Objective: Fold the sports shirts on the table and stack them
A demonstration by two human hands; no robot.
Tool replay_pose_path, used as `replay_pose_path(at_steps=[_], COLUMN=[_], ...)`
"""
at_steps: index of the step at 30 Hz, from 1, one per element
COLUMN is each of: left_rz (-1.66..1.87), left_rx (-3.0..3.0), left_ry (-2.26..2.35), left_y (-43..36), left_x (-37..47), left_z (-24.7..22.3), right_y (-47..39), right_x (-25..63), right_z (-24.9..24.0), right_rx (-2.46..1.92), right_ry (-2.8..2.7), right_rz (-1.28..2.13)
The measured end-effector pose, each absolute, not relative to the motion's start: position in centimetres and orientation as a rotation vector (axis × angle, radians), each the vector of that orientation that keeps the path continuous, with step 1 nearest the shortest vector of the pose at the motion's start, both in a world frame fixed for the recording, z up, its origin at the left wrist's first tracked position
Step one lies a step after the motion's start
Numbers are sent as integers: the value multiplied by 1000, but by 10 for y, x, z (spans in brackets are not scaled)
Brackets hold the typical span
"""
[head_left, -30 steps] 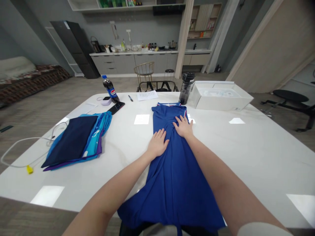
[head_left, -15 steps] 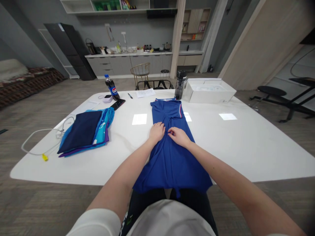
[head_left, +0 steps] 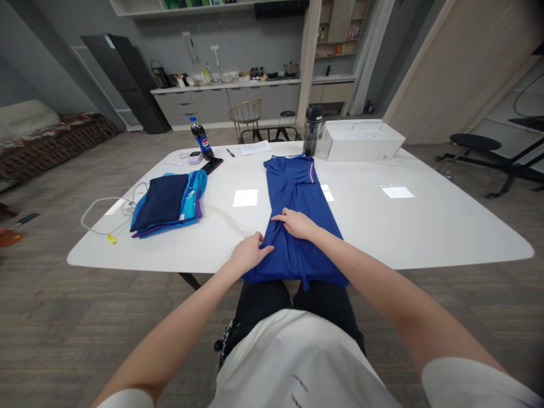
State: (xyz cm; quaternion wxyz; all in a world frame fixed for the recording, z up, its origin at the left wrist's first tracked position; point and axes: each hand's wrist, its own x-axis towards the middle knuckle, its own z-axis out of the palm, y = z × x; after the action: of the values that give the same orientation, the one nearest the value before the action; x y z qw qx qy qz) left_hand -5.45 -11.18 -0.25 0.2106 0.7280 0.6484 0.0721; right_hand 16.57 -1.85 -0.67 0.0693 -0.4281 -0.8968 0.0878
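Head view: I make out a Pepsi badge on the bottle (head_left: 202,139) at the far left of the table (head_left: 425,226). Lines of print cover the paper (head_left: 255,148), too small for me to read from here. Dark marks on the front of the white shirt (head_left: 263,357) may be lettering, but I cannot read them. A white print shows on the turquoise cloth in the pile (head_left: 168,204), under a folded navy piece.

The dress (head_left: 297,195), plain blue, lies on the table straight ahead of the wearer. Its long axis runs away from the body: the trimmed collar points to the far side, near the tumbler (head_left: 312,133) and the white box (head_left: 361,148), while the hem comes toward me and laps over the near edge, just above the dark trousers. One sleeve with a red and white band lies on the right. Creases run lengthwise down the middle.

Both hands are on the cloth. I see the left hand (head_left: 250,253) at the lower left edge of the dress, partly open, thumb and forefinger apart. The right hand (head_left: 297,224) lies higher and further in, forefinger reaching left and the other fingers curled. Whether either one pinches the fabric, I cannot tell.
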Motion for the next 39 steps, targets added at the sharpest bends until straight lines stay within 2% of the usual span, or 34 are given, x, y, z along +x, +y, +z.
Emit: replay_pose_path(at_steps=[4, 10, 15, 20, 23, 26, 30, 35, 39], left_rz=[65, 337, 425, 241, 305, 414, 371, 308, 257], left_rx=[2013, 2069, 2265, 2367, 2356, 2388, 2436, 2563, 2612], left_ry=[1814, 1789, 1486, 950, 715, 846, 873, 825, 869], left_y=[-148, -185, -206, -202, -173, -131, -98, -109, -116], left_x=[-72, -56, 0, 42, 33, 6, -26, -44, -58], left_z=[3, 40, 63, 44, 26, 8, -16, -30, -26], right_y=[-18, -22, -26, -32, -45, -62, -81, -98, -109], right_x=[156, 166, 198, 235, 246, 249, 245, 246, 256], right_z=[-5, 6, 8, -12, -23, -25, -24, -24, -20], right_rx=[-1246, -1162, -1157, -1327, -1396, -1379, -1299, -1335, -1274], right_ry=[-2764, -2621, -2389, -2377, -2359, -2342, -2553, -2594, -2563], right_rz=[171, 239, 338, 389, 416, 426, 367, 312, 469])
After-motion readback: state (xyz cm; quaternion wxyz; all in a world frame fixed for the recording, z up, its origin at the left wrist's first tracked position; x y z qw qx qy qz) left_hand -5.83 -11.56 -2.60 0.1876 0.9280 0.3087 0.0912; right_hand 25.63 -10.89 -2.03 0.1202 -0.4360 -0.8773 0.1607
